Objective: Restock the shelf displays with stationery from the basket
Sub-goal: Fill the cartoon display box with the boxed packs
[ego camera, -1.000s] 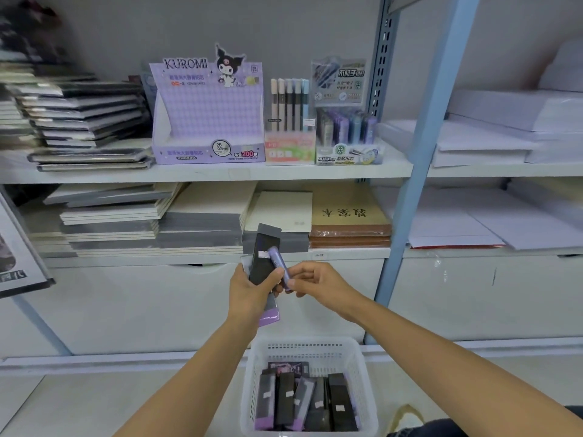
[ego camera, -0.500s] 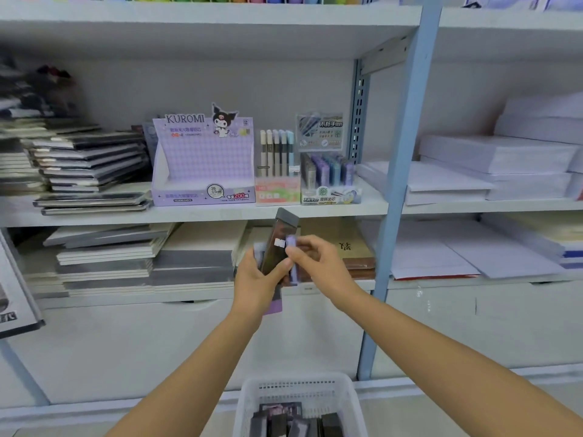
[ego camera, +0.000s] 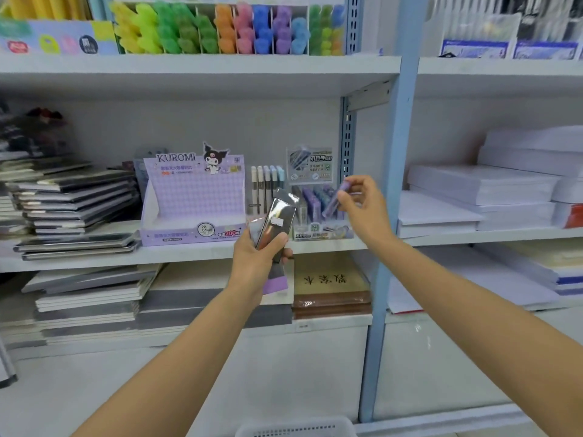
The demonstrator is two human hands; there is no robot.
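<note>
My left hand (ego camera: 258, 252) sits near frame centre, fingers closed around a fan of flat, glossy black-and-purple plastic packets (ego camera: 275, 228). They tilt toward 1 o'clock, tops level with the middle shelf board (ego camera: 189, 252), purple bottoms showing below my palm.

My right hand (ego camera: 362, 206) is up at 2 o'clock from the left, apart from it. Its fingers (ego camera: 342, 197) pinch a single slim purple tube (ego camera: 336, 198), slanted, lower end toward 7 o'clock. The tube hangs just in front of the small clear display box of purple and blue tubes (ego camera: 318, 212); whether it touches the box I cannot tell.

On the same shelf board, at 9 o'clock from that box: a rack of pastel upright pens (ego camera: 266, 187), then the lilac cardboard KUROMI display carton (ego camera: 194, 200), its tray apparently bare. Further toward 9 o'clock, a stack of dark flat notebooks (ego camera: 72, 203).

Upper shelf, 12 o'clock: a row of bright green, orange, pink and blue pens in a divided white holder (ego camera: 227, 29).

Lower shelf: grey and cream pads (ego camera: 94, 298), and a brown book with printed characters (ego camera: 329, 285).

At 3 o'clock, beyond the pale blue metal upright (ego camera: 396, 197), stacks of white paper (ego camera: 479, 193).

The white plastic basket (ego camera: 296, 430) shows only its perforated rim at 6 o'clock, the bottom edge; contents out of view.
</note>
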